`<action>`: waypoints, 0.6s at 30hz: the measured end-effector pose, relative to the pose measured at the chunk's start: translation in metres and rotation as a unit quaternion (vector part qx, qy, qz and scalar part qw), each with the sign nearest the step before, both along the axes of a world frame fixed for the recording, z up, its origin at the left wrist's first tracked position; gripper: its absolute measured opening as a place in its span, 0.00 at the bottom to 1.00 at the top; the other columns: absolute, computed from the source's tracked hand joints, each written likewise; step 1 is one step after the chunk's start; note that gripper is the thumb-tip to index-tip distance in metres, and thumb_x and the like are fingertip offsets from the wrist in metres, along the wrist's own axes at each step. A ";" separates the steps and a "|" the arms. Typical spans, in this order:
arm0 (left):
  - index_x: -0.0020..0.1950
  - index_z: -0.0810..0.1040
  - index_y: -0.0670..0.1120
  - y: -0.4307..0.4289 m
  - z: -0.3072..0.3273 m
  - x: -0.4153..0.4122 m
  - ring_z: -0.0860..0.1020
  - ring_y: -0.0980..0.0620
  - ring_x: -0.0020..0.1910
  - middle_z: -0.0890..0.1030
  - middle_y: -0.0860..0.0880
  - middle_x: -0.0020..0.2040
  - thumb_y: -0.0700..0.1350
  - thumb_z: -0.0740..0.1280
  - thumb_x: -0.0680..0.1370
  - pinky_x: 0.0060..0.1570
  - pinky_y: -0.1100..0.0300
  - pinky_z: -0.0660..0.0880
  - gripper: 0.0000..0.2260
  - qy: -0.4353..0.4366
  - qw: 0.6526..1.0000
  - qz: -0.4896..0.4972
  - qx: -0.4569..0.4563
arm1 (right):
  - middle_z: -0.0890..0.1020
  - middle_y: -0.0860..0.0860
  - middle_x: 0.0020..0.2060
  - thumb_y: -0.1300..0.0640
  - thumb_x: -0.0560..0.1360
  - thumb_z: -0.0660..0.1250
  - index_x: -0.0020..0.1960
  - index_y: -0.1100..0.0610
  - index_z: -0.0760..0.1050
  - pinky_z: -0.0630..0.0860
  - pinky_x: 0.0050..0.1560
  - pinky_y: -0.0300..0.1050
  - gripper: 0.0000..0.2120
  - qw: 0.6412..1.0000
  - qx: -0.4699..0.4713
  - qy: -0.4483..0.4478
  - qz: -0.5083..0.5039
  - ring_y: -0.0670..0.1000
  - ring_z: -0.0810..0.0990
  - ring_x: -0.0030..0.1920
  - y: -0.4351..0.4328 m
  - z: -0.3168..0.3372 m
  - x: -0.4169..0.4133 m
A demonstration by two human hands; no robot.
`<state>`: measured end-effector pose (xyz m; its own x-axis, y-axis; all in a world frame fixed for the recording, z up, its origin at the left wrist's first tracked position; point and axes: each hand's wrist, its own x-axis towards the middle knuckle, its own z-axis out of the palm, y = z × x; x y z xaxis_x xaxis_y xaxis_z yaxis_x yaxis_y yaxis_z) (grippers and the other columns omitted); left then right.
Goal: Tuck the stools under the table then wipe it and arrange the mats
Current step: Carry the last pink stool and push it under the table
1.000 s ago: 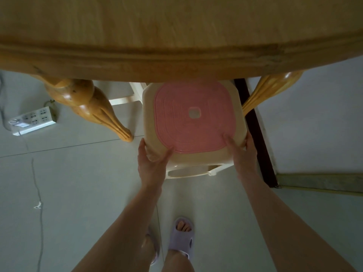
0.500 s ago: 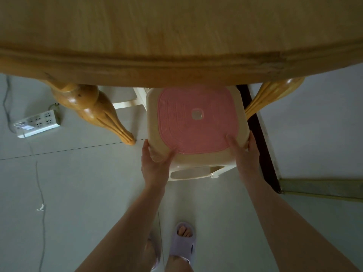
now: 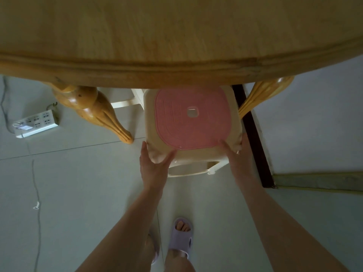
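Observation:
A cream plastic stool with a pink seat stands on the floor, its far edge hidden under the rim of the round wooden table. My left hand holds the stool's near-left corner, thumb on top and fingers along the side. At the near-right corner my right hand grips the same way. No mats or cloth are in view.
Carved table legs stand left and right of the stool. Part of a second cream stool shows behind the left leg. A power strip and its cable lie on the floor at left. A dark threshold strip runs along the right.
Both hands have pushed the stool a little farther away, so its far edge now sits under the table rim. The grip on both corners is unchanged.

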<state>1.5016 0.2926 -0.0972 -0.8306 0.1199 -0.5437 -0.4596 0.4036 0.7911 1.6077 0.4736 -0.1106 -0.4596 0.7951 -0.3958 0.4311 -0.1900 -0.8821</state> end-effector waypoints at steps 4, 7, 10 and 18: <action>0.75 0.59 0.57 -0.017 0.029 0.011 0.64 0.50 0.71 0.64 0.53 0.74 0.55 0.76 0.67 0.70 0.48 0.62 0.41 0.006 1.000 -0.015 -0.013 | 0.68 0.47 0.70 0.38 0.62 0.76 0.74 0.44 0.58 0.64 0.69 0.58 0.46 0.999 -0.038 0.011 0.010 0.50 0.68 0.70 -0.020 0.031 0.010; 0.74 0.61 0.55 -0.030 0.061 0.013 0.67 0.50 0.69 0.67 0.53 0.72 0.54 0.76 0.67 0.67 0.50 0.65 0.39 0.001 1.000 -0.024 -0.004 | 0.64 0.46 0.73 0.35 0.60 0.74 0.75 0.44 0.57 0.61 0.71 0.54 0.48 0.999 -0.051 0.006 0.009 0.48 0.62 0.72 -0.041 0.066 0.014; 0.73 0.65 0.54 -0.043 0.097 0.010 0.71 0.49 0.65 0.70 0.51 0.70 0.53 0.76 0.67 0.61 0.55 0.69 0.37 -0.007 1.000 -0.025 0.017 | 0.67 0.47 0.71 0.35 0.61 0.74 0.74 0.45 0.60 0.64 0.66 0.49 0.47 0.998 -0.053 0.008 0.012 0.49 0.65 0.69 -0.062 0.106 0.014; 0.71 0.68 0.52 -0.094 0.206 -0.020 0.73 0.51 0.60 0.74 0.53 0.65 0.52 0.77 0.66 0.56 0.58 0.69 0.36 -0.006 0.997 -0.053 0.059 | 0.74 0.45 0.63 0.47 0.71 0.72 0.68 0.49 0.70 0.69 0.49 0.36 0.27 0.999 -0.032 0.034 -0.004 0.46 0.74 0.60 -0.123 0.229 -0.011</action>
<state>1.4814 0.1988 0.1089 -0.8036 0.2708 -0.5300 -0.4282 0.3554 0.8309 1.5966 0.3506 0.1187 -0.4818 0.7725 -0.4136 0.3683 -0.2498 -0.8955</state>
